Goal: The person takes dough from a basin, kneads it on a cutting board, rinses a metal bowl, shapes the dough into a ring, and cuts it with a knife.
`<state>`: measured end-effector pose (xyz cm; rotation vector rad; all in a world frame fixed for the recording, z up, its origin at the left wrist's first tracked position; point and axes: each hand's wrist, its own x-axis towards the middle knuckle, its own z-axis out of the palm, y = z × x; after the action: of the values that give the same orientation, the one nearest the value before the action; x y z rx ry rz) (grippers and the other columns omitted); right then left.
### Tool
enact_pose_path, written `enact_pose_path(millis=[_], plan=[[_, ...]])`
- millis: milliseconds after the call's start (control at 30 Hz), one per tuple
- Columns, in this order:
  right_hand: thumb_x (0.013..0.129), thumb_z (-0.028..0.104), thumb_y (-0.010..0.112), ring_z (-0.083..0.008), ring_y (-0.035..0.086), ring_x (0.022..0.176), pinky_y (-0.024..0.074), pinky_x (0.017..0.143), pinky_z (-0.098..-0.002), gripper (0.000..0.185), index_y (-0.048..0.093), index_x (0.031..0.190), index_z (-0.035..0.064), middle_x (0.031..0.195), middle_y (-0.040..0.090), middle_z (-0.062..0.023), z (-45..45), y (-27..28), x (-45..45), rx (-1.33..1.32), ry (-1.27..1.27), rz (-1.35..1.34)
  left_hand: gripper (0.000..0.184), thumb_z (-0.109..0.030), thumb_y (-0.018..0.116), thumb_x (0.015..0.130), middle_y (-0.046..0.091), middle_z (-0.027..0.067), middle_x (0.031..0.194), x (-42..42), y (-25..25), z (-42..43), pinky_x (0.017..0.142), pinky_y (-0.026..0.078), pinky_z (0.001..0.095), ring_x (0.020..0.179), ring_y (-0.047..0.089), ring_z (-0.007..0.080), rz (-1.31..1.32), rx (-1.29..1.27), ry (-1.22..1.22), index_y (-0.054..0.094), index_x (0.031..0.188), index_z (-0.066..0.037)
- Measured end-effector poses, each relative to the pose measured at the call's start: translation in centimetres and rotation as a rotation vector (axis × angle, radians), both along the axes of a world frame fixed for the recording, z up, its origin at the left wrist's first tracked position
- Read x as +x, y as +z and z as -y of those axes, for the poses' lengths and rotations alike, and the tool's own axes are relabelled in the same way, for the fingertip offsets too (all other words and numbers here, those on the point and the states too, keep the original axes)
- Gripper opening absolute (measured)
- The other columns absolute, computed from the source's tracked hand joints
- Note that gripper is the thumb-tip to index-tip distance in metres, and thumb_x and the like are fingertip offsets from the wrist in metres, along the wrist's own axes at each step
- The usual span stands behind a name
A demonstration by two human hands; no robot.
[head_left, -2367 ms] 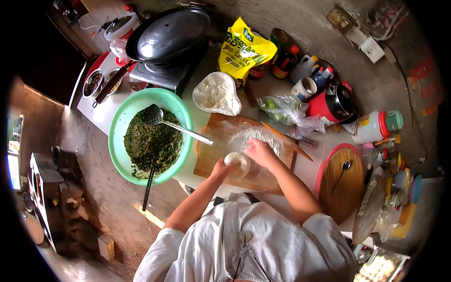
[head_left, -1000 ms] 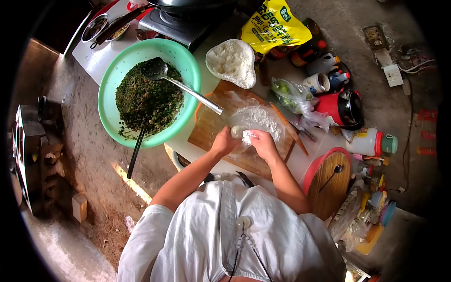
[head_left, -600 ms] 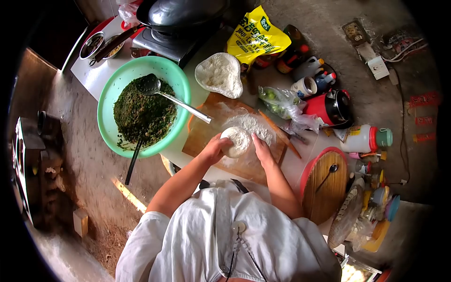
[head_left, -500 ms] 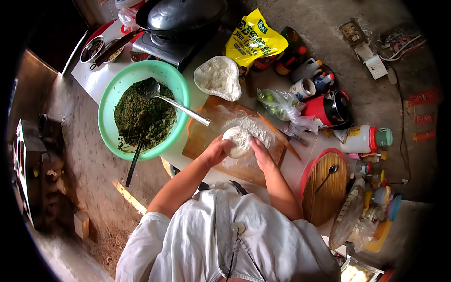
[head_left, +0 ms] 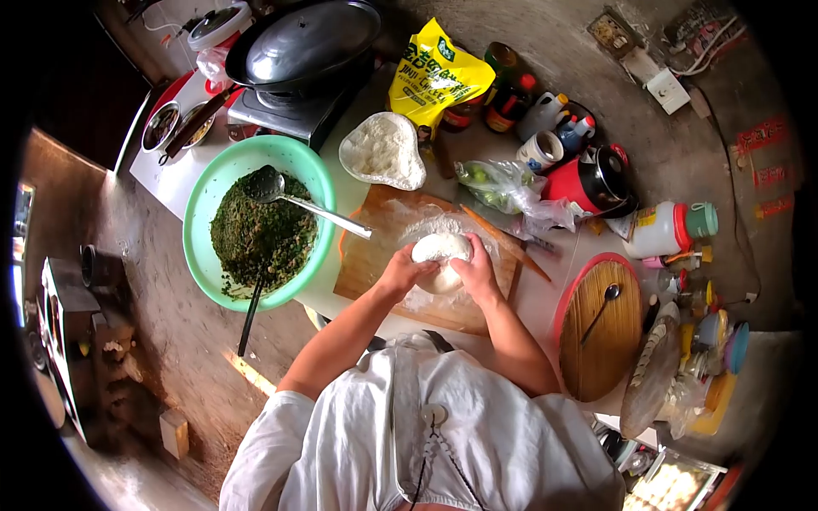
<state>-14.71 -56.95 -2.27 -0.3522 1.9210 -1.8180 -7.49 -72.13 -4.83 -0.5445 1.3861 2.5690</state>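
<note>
Fingers point(head_left: 421, 269) of the left hand point(head_left: 402, 272) and right hand point(head_left: 478, 272) grip the dough point(head_left: 440, 248) between them

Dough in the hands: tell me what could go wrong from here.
The dough gripped between left hand and right hand might tear if pulled hard. The metal spoon juts over the rim of the green bowl toward the cutting board; a bump could dislodge it. The rolling pin lies aslant by the board's edge and might roll.
</note>
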Motion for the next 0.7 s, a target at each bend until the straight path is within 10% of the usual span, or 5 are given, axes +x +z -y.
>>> enact_pose_path(millis=[267,367,500,700], plan=[[0.068,0.001,0.055,-0.0132,0.048,0.097,0.0394,0.085,-0.0262,0.053,0.038,0.118,0.0042,0.106,0.050,-0.0065,-0.1,2.6,0.5,-0.226,0.004,0.307,0.059,0.000,0.060,0.071,0.052,0.0106,0.112,0.6,1.4,1.9,0.089,0.040,0.0302,0.102,0.050,0.0191,-0.076,0.217,-0.088,0.036,0.125,-0.001],[0.069,0.001,0.056,-0.0133,0.046,0.102,0.0375,0.089,-0.0267,0.056,0.037,0.121,0.0039,0.111,0.048,-0.0062,0.2,2.4,0.6,-0.113,0.156,0.169,0.058,-0.003,0.063,0.068,0.053,0.0114,0.104,-1.1,0.1,1.1,0.084,0.043,0.0313,0.095,0.052,0.0192,-0.164,-0.306,-0.119,0.038,0.121,-0.002],[0.068,0.003,0.058,-0.0153,0.047,0.103,0.0385,0.089,-0.0290,0.052,0.042,0.117,0.0019,0.111,0.049,-0.0078,0.1,1.0,0.8,-0.054,0.042,0.092,0.051,0.005,0.058,0.069,0.051,0.0109,0.106,-1.6,1.1,0.5,0.086,0.043,0.0316,0.096,0.053,0.0195,-0.052,-0.360,-0.102,0.039,0.116,-0.002],[0.070,0.002,0.056,-0.0155,0.049,0.103,0.0394,0.089,-0.0283,0.051,0.042,0.119,-0.0011,0.112,0.051,-0.0090,-0.1,0.5,1.3,-0.145,-0.015,0.207,0.055,0.004,0.062,0.067,0.054,0.0105,0.102,-0.7,2.6,-0.2,0.086,0.044,0.0309,0.095,0.054,0.0186,-0.004,0.110,0.054,0.039,0.117,-0.001]])
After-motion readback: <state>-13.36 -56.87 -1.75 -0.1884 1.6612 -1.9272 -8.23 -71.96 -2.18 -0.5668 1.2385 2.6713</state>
